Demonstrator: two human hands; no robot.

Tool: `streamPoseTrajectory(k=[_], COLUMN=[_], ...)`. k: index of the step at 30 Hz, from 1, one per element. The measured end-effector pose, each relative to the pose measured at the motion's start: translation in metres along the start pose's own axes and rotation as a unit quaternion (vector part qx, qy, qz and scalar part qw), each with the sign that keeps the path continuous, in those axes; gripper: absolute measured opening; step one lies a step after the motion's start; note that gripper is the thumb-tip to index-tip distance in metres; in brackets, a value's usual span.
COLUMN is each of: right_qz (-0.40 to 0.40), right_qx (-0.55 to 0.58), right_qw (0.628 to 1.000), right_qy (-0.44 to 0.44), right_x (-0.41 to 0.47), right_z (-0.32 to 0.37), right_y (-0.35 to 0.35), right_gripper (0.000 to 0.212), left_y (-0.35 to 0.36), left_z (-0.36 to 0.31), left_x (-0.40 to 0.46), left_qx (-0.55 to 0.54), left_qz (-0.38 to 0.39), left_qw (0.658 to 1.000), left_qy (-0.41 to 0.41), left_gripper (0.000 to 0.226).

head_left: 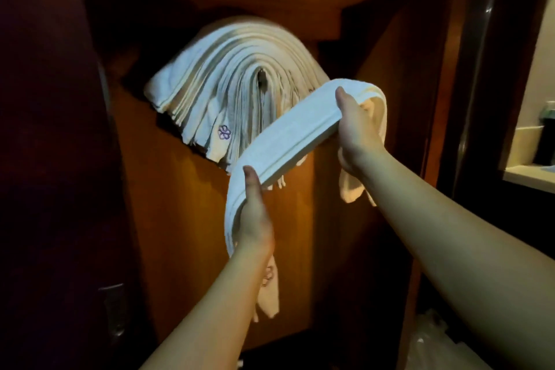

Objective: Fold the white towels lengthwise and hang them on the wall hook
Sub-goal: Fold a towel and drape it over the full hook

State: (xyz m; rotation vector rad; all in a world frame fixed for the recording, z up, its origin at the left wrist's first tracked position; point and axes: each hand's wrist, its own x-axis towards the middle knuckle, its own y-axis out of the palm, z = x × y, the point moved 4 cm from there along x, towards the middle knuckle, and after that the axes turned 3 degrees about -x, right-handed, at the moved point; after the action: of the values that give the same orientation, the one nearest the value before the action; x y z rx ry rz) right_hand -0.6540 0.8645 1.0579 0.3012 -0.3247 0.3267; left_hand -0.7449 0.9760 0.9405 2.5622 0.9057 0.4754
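Head view: the left hand [255, 219] and right hand [356, 129] hold a folded white towel [288, 141] stretched between them, thumbs on top, fingers curled underneath, both ends hanging. Just behind it, a stack of white towels [234, 87] drapes over the wall hook [262, 76] on the wooden panel [180, 219].

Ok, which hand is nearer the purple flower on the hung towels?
Left. The left hand grips the folded towel below and slightly right of the flower; the right hand grips the towel's other end, farther off to the right.
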Motion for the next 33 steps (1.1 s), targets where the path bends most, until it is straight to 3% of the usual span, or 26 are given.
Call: streamPoseTrajectory(k=[2, 3, 6, 9, 13, 15, 18, 21, 25, 30, 33], right_qz=[-0.003, -0.006, -0.01, 0.0, 0.018, 0.022, 0.006, -0.024, -0.041, -0.043, -0.05], right_qx=[-0.037, -0.051, -0.104, -0.205, -0.216, -0.152, -0.061, -0.081, -0.166, -0.234, -0.244], right_qw=[0.999, 0.998, 0.994, 0.977, 0.974, 0.987, 0.998, 0.995, 0.982, 0.958, 0.951], right_qy=[-0.019, -0.023, -0.029, -0.055, -0.061, -0.039, -0.011, -0.047, -0.083, -0.157, -0.182], right_x=[0.022, 0.032, 0.058, 0.077, 0.107, 0.119, 0.139, 0.16, 0.187, 0.218, 0.239], right_z=[-0.003, -0.005, -0.01, -0.007, -0.004, -0.005, -0.019, -0.024, 0.006, 0.051, 0.066], right_y=[-0.014, -0.021, -0.039, -0.049, -0.055, -0.052, -0.052, -0.052, -0.04, -0.011, 0.005], right_gripper=[0.028, 0.021, 0.029, 0.038, 0.04, 0.05, 0.043, 0.038, 0.038, 0.046, 0.042], left_y=[0.001, -0.001, 0.004, 0.0, -0.004, -0.005, -0.001, -0.008, -0.018, -0.001, 0.002], left_z=[-0.009, -0.012, -0.034, -0.056, -0.084, -0.102, -0.124, -0.142, -0.177, -0.224, -0.242], left_x=[0.012, 0.022, 0.046, 0.067, 0.091, 0.104, 0.113, 0.131, 0.159, 0.191, 0.214], left_qx=[0.007, 0.008, 0.04, -0.042, -0.09, -0.06, 0.01, 0.063, 0.199, 0.066, 0.034], left_qz=[-0.029, -0.032, -0.066, -0.088, -0.125, -0.125, -0.118, -0.118, -0.111, -0.048, -0.041], left_qw=[0.999, 0.999, 0.995, 0.994, 0.986, 0.985, 0.982, 0.978, 0.949, 0.975, 0.968], left_qy=[0.03, 0.034, 0.056, 0.058, 0.068, 0.106, 0.146, 0.162, 0.217, 0.205, 0.243], left_gripper=[0.041, 0.035, 0.047, 0.029, 0.008, 0.012, 0.017, 0.019, 0.057, 0.037, 0.03])
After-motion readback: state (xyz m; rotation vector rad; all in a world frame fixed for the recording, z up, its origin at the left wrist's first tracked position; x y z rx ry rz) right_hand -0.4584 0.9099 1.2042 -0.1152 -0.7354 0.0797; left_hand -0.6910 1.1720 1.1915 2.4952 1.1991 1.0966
